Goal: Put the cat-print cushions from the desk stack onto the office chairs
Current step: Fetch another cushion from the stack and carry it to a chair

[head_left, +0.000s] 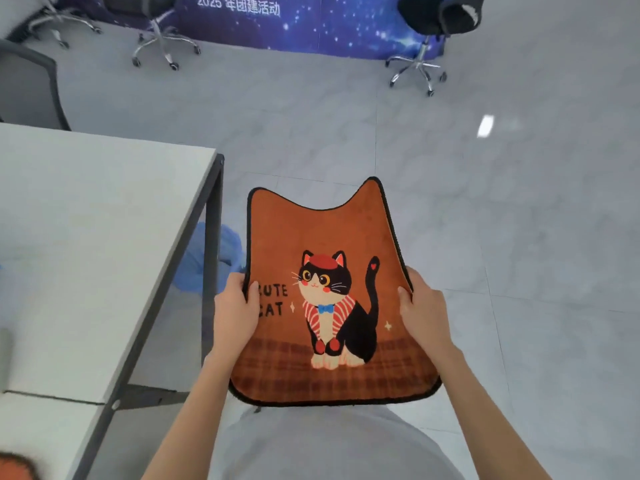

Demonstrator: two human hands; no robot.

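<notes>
1. You hold one orange plush cat-print cushion with black piping (329, 271) flat over the floor, at 6 o'clock of the view, apart from the desk.
2. Your left hand (235, 313) grips its 9 o'clock edge, thumb on top.
3. Your right hand (422, 313) grips the 3 o'clock edge, fingers curled under.
4. White rectangular desk (86, 237) at 9 o'clock; black swivel office chair (436, 26) at 1 o'clock.

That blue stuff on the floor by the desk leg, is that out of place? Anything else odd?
Yes, a crumpled blue sheet lies on the floor beside the desk leg, like something dropped. Otherwise nothing stands out: the cushion looks undamaged, held level in both hands' grip.
</notes>
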